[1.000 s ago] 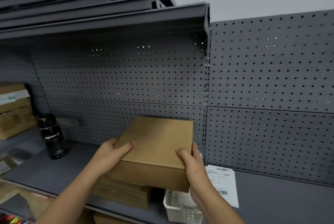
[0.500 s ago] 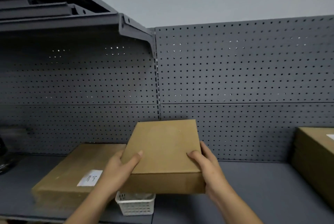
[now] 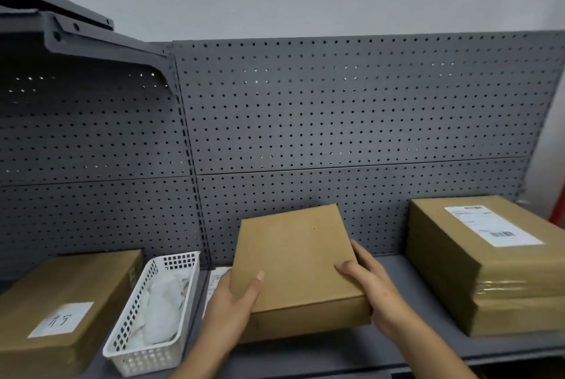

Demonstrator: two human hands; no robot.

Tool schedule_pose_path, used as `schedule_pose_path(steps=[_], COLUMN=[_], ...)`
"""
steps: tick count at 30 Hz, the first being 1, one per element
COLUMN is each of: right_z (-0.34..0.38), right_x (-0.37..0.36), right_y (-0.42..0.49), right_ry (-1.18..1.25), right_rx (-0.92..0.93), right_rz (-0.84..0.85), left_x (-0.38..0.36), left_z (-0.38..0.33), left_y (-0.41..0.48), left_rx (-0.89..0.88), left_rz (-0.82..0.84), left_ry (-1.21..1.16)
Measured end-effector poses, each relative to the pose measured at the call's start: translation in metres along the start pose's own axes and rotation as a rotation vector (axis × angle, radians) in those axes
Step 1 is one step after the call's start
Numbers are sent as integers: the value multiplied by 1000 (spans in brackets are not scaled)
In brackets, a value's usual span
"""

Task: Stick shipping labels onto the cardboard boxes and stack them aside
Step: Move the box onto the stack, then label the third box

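Step in hand: looks like bringing a fresh cardboard box over for labelling, top face plain, no sticker on it yet.
Where the box is: low over the grey shelf, between the white basket on the left and the finished stack on the right, apart from both.
Left hand: gripping the near left corner, thumb flat on top.
Right hand: clamped on the right edge, thumb on top, fingers curled along the side.
Next move, best guess: set it down flat, free a hand, go for the label sheet peeking out just beside the left hand, then press it on square like the shipping label topping the stack.
Hard to tell: whether the box bottom already touches the shelf.
Hidden: left fingers under the box, most of that label sheet.
Unclear: the white stuff inside the basket, and the scribble on the left box.
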State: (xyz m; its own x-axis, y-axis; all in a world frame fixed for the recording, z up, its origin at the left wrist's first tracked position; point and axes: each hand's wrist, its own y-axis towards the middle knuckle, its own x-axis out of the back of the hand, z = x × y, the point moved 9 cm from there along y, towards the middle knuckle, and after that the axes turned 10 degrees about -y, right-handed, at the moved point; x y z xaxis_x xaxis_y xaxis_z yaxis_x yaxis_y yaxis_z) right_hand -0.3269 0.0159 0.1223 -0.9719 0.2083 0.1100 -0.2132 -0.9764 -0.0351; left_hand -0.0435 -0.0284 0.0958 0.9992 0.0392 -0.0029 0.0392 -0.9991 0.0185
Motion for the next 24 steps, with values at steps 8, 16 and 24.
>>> schedule_pose_path(steps=[8, 16, 24], right_z=[-43, -69, -89], right_x=[43, 63, 63], right_y=[13, 30, 34], right_ry=[53, 56, 97], right_rx=[-106, -103, -141], right_rz=[-4, 10, 41], left_x=[-50, -75, -73], left_z=[29, 46, 75], left_y=[1, 5, 25], left_rx=[23, 37, 55], left_rz=[7, -1, -13], left_ry=[74, 109, 341])
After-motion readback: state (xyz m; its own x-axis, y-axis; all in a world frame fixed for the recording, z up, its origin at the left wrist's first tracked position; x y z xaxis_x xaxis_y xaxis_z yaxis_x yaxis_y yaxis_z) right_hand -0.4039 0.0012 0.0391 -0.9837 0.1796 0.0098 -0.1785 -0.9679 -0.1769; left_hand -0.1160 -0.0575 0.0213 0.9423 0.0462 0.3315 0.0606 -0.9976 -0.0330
